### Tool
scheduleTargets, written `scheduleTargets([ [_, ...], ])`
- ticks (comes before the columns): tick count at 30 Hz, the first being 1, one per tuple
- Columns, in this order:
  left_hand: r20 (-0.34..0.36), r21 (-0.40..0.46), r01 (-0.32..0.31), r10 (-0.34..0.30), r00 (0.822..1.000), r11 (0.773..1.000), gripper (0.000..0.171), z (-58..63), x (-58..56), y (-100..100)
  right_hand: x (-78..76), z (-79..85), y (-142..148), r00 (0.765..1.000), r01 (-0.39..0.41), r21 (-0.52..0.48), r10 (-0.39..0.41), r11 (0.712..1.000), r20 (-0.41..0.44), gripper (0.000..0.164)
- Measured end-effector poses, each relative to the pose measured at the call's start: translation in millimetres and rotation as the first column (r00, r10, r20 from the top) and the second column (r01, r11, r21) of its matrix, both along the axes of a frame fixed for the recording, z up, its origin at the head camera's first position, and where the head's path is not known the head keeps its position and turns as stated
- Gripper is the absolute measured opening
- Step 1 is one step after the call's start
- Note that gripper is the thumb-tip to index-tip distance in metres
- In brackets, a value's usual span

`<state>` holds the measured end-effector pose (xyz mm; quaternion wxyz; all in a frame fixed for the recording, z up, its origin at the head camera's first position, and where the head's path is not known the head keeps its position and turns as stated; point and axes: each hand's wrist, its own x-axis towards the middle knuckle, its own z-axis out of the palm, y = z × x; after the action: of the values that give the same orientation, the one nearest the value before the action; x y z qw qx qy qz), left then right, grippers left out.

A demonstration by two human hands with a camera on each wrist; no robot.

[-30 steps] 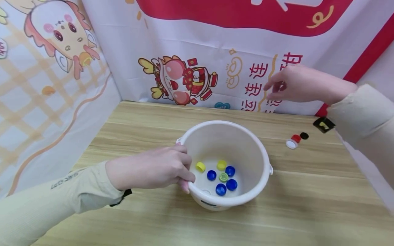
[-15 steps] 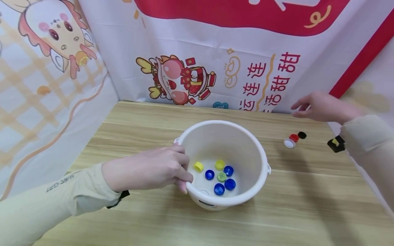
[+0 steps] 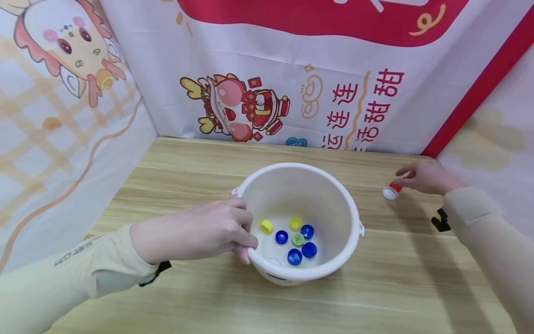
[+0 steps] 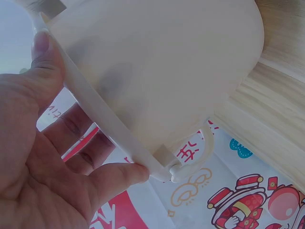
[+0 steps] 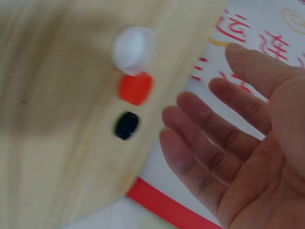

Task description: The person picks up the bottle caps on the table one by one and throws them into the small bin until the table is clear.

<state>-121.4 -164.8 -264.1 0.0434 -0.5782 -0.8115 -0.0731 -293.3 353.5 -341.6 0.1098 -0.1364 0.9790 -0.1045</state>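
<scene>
My left hand [image 3: 200, 228] grips the left rim of a white bucket [image 3: 354, 246] that stands on the table. In the left wrist view the thumb lies on one side of the bucket's rim [image 4: 102, 117], the fingers on the other. Inside the bucket lie several blue bottle caps [image 3: 309, 250], two yellow caps [image 3: 295, 224] and a green cap [image 3: 298, 240]. My right hand [image 3: 427, 177], fingers apart and holding nothing, hovers by three loose caps: a white cap [image 5: 132, 50], a red cap [image 5: 136, 88] and a black cap [image 5: 127, 126]. The head view has the black cap hidden behind this hand.
The wood-grain table [image 3: 196, 297] ends at a printed cloth backdrop [image 3: 250, 51] behind it. Another cloth panel [image 3: 54, 153] closes the left side, and a pale one [image 3: 492, 153] rises on the right. A small handle lug [image 3: 361, 228] juts from the bucket's right side.
My right hand has come down and to the right, from in front of the backdrop to the loose caps. The left hand keeps its grip on the bucket rim.
</scene>
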Motion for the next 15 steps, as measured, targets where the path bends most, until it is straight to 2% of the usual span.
scheduleTargets([
  [3,0.004,0.000,-0.003,0.003,1.000,1.000,0.020,-0.3,0.2,0.0,0.9,-14.6,0.4,0.999,-0.032,0.055,0.034,0.998,-0.042,0.046],
  [7,0.015,-0.003,-0.014,0.014,1.000,1.000,0.020,-0.1,0.6,-0.6,1.1,-30.4,-2.8,1.000,0.008,0.075,-0.009,0.997,0.021,0.057],
  [10,0.020,-0.006,-0.020,0.020,1.000,1.000,0.020,0.0,0.6,-0.4,0.8,-41.6,-3.7,0.997,0.053,0.053,-0.056,0.997,0.053,0.066],
  [15,0.030,-0.012,-0.026,0.026,0.999,1.000,0.021,0.6,0.6,-0.1,-0.2,-55.4,-4.2,0.995,0.085,0.019,-0.086,0.996,0.046,0.070],
])
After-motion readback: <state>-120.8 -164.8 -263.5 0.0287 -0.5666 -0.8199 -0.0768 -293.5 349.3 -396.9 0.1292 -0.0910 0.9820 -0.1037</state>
